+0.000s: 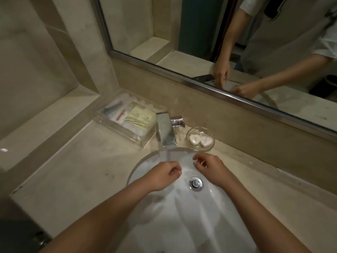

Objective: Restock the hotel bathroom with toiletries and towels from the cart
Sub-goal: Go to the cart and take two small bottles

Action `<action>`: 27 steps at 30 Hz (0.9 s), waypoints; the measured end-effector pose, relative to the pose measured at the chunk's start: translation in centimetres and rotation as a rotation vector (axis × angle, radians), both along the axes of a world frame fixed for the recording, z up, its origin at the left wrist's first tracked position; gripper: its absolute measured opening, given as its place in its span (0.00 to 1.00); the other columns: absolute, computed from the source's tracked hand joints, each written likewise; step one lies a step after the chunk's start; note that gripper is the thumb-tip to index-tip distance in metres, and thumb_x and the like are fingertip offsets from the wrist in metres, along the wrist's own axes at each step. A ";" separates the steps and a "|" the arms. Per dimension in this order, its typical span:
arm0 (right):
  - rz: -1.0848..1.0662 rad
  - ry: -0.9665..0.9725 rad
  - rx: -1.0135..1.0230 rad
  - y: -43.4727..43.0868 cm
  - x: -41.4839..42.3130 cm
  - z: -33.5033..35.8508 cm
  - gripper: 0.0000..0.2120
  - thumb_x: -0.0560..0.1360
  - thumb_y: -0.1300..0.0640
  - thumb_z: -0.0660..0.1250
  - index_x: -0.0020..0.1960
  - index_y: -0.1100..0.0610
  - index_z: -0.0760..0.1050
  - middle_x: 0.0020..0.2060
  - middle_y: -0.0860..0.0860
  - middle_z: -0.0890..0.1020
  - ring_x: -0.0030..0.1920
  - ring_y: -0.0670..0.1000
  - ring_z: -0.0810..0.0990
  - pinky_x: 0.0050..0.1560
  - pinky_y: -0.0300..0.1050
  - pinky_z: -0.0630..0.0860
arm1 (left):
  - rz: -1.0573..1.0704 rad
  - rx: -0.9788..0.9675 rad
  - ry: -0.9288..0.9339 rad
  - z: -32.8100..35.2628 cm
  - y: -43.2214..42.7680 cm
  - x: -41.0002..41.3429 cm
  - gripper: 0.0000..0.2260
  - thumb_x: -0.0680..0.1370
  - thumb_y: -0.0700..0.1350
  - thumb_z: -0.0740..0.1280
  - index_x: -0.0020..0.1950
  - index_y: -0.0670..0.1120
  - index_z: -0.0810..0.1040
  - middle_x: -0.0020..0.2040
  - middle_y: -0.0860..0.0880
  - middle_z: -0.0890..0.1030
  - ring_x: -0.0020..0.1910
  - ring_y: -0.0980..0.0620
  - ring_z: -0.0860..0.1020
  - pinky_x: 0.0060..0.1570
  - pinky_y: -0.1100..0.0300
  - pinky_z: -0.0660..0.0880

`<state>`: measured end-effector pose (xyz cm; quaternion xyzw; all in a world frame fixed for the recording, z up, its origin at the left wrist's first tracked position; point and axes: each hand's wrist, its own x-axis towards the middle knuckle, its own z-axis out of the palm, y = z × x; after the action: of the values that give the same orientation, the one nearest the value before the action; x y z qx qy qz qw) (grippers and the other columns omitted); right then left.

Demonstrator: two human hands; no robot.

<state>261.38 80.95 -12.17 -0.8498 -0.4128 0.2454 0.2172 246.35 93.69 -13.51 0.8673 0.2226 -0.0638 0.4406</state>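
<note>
Both my hands hang over the white sink basin (145, 221). My left hand (164, 175) has its fingers curled in, holds nothing, and sits just under the water stream running from the chrome faucet (166, 130). My right hand (209, 168) is a little to the right of the stream, fingers loosely curled and empty. A clear tray (107, 125) of wrapped toiletries sits on the counter left of the faucet. A small glass dish (200, 131) with two wrapped heart-shaped soaps (199, 140) stands right of the faucet.
The chrome drain plug (196, 183) lies in the basin between my hands. A beige stone counter (73, 170) surrounds the sink, with a raised ledge on the left. A framed mirror (218, 52) covers the wall behind and reflects a person's arms.
</note>
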 end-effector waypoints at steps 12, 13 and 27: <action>0.244 0.060 -0.119 2.5 -13.0 2.5 0.09 0.77 0.53 0.62 0.55 0.53 0.76 0.43 0.44 0.78 0.44 0.47 0.76 0.49 0.44 0.73 | 0.189 0.002 0.046 3.0 2.1 -16.6 0.08 0.78 0.47 0.62 0.52 0.46 0.78 0.44 0.52 0.78 0.44 0.54 0.76 0.48 0.61 0.72; 0.267 0.055 -0.123 3.0 -14.5 2.9 0.10 0.77 0.53 0.62 0.56 0.53 0.76 0.43 0.45 0.78 0.44 0.47 0.76 0.49 0.44 0.74 | 0.204 0.011 0.052 3.3 2.3 -18.5 0.08 0.78 0.47 0.62 0.52 0.46 0.78 0.44 0.51 0.78 0.44 0.53 0.76 0.48 0.62 0.71; 0.726 -0.003 -0.144 9.1 -39.8 5.6 0.10 0.78 0.54 0.62 0.57 0.55 0.76 0.49 0.50 0.81 0.46 0.49 0.77 0.51 0.43 0.72 | 0.474 0.042 0.161 5.1 2.0 -48.4 0.09 0.78 0.50 0.62 0.54 0.47 0.77 0.44 0.54 0.77 0.44 0.56 0.76 0.43 0.66 0.70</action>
<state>221.57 90.02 -6.62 -0.6614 -0.6694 0.3337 0.0549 197.95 95.72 -8.37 0.7920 0.4554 -0.0229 0.4061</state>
